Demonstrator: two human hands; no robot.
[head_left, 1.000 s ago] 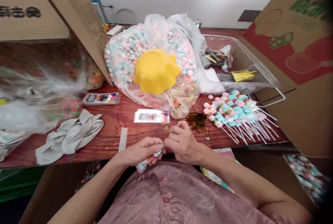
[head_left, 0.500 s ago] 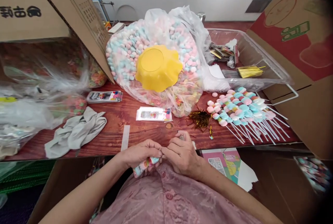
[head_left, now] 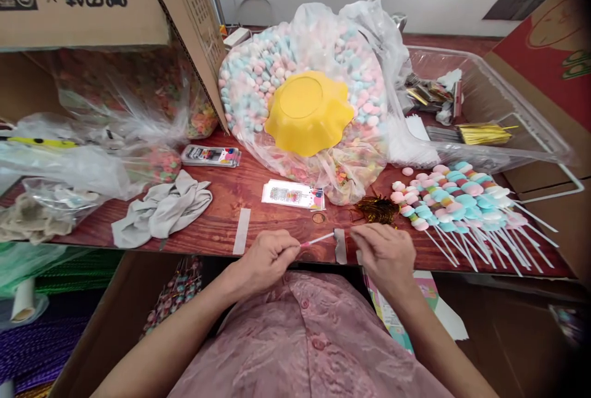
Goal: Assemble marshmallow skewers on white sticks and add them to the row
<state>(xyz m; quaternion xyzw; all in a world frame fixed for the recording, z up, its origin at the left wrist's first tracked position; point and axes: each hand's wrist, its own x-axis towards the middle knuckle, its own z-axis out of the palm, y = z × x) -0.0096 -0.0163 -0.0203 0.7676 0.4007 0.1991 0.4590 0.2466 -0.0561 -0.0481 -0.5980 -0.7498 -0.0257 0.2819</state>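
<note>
My left hand [head_left: 272, 259] is closed in front of my shirt, near the table's front edge. From its fingertips a thin white stick [head_left: 318, 239] points to the right, pinkish where it leaves the fingers. Whatever is on the stick's other end is hidden in the hand. My right hand [head_left: 388, 256] is apart from the stick, its fingers bent and slightly spread, with nothing visible in them. Just beyond it lies a pile of gold twist ties [head_left: 376, 209]. To its right are stacked marshmallow skewers [head_left: 457, 194] in pink, blue and white, on white sticks.
A large bag of marshmallows [head_left: 249, 71] bears an upturned yellow bowl [head_left: 305, 114]. Printed cards [head_left: 293, 194] lie in front. At left are a grey cloth [head_left: 161, 210], plastic bags and a cardboard box [head_left: 92, 10]. A clear bin [head_left: 484, 71] stands at the back right.
My hands have moved apart: the right went rightward toward the gold ties, and the left turned so the stick points right. The colourful wrapped piece seen before is now hidden. The view shifted left.
</note>
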